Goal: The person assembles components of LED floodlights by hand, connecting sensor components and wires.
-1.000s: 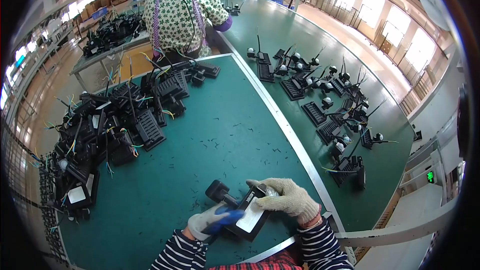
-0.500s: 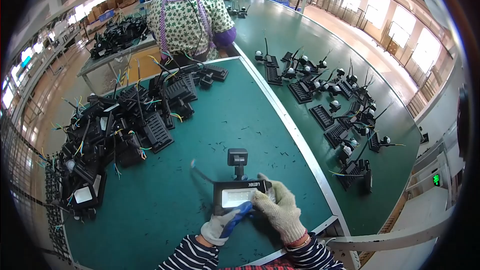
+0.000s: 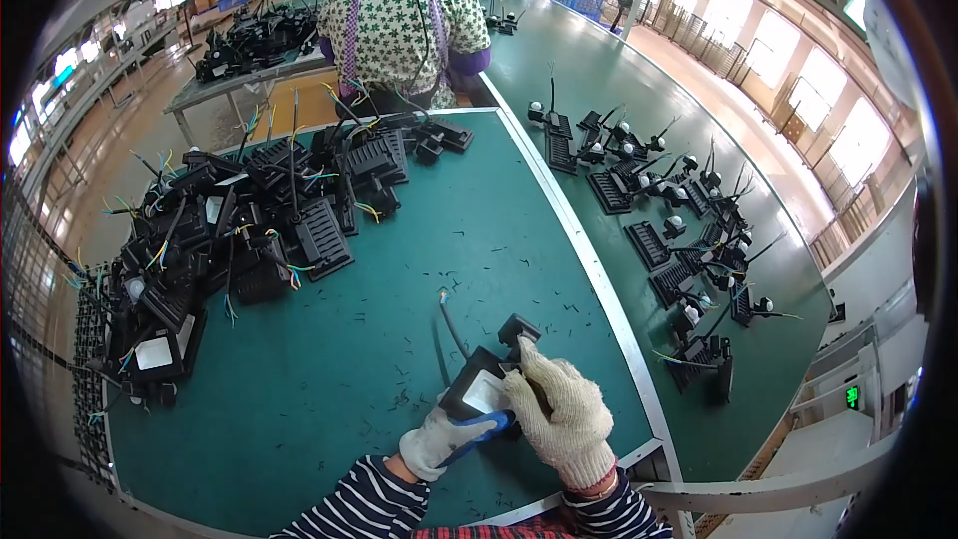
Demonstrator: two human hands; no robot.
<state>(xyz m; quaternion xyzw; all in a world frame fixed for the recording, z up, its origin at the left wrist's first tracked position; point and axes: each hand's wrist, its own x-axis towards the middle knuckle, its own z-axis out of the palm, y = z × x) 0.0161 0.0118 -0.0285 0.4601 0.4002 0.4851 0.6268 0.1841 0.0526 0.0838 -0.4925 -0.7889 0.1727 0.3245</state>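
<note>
A black LED floodlight [image 3: 485, 391] with a pale rectangular window is held tilted above the green bench, near its front edge. A black sensor head [image 3: 519, 329] sticks out from its far side, and a short cable [image 3: 452, 324] with bared coloured wire ends rises from it. My left hand [image 3: 439, 442], in a white and blue coated glove, grips the near left edge. In a cream knitted glove, my right hand [image 3: 564, 414] is closed at the right edge, close to the sensor head; its fingertips partly hide that side.
Several black floodlights [image 3: 324, 237] with loose wires are heaped on the left of the bench [image 3: 399, 359]. Small black scraps lie about. Past a metal rail [image 3: 589, 255], more floodlights [image 3: 654, 245] stand on another green table. A person [image 3: 404, 30] is at the far end.
Between my hands the floodlight has turned from level to slanted, its sensor end swinging right. My right hand has shifted along its right edge. The view has moved slightly.
</note>
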